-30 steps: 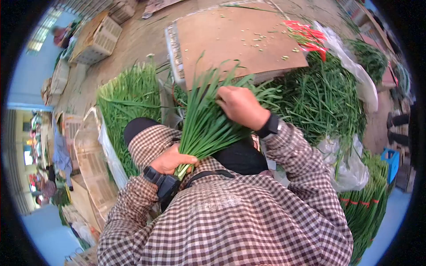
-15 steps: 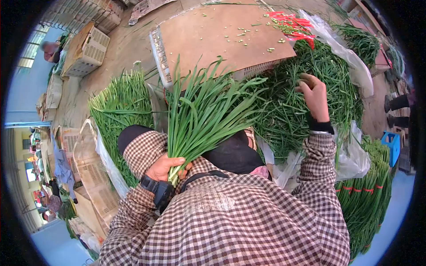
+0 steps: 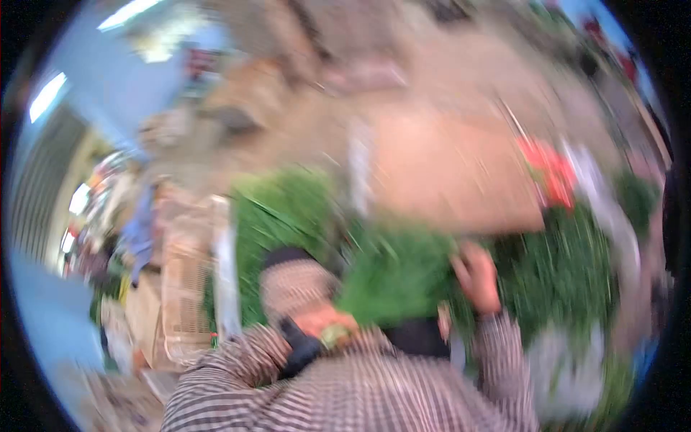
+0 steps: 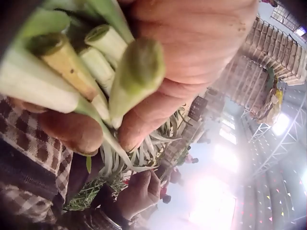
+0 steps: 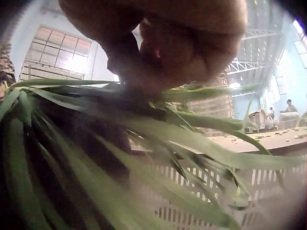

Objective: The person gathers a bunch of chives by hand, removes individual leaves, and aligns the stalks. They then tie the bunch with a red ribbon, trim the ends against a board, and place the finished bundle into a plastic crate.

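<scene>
My left hand (image 3: 320,322) grips a bunch of garlic chives (image 3: 396,277) by its stems, low over the lap. Close up in the left wrist view, several pale cut stem ends (image 4: 139,72) stick out between thumb and fingers. The leaves fan forward and to the right. At the fan's right side is my right hand (image 3: 476,277); in the right wrist view its thumb and fingers (image 5: 182,62) are curled together at the leaves, pinching a leaf (image 5: 216,91). The head view is strongly blurred.
A brown board (image 3: 446,173) lies ahead, with red ties (image 3: 551,173) at its right end. Loose green leaves (image 3: 565,266) are heaped on the right, near white plastic (image 3: 568,367). More chives (image 3: 284,209) stand at the left, beside a plastic crate (image 3: 186,288).
My right hand went from the bunch out to the heap on the right, then back to the leaves. My left hand has kept its hold on the stems. The head view has swung.
</scene>
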The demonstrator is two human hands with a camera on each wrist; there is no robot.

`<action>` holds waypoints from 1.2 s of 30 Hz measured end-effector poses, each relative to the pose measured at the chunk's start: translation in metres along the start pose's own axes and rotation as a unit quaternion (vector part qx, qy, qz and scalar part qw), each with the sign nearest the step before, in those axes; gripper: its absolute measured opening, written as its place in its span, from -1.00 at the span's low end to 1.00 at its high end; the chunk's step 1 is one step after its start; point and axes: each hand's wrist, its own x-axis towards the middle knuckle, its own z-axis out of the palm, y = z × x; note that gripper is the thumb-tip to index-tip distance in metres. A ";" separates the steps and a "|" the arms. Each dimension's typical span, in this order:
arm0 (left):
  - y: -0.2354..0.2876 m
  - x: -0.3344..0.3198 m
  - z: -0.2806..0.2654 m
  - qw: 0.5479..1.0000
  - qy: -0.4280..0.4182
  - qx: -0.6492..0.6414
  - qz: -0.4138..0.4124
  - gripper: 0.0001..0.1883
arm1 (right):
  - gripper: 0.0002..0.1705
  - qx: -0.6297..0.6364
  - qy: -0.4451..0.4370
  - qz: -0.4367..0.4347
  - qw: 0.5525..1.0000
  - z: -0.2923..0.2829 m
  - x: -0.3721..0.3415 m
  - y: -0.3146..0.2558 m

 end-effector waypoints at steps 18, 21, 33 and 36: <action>-0.005 0.009 0.002 0.804 0.085 -0.544 -0.224 -0.66 | -0.79 0.088 -0.058 0.112 0.988 -0.086 -0.022 0.006; 0.003 0.015 0.005 0.834 0.143 -0.481 -0.229 -0.52 | -0.79 0.217 -0.054 0.145 0.964 -0.063 -0.036 -0.008; 0.035 0.000 0.001 0.839 0.209 -0.433 -0.254 -0.58 | -0.75 -0.110 -0.197 -0.054 0.973 -0.031 -0.083 0.019; 0.039 0.004 -0.001 0.845 0.200 -0.423 -0.261 -0.60 | -0.79 -0.119 -0.173 -0.001 0.978 -0.044 -0.102 0.040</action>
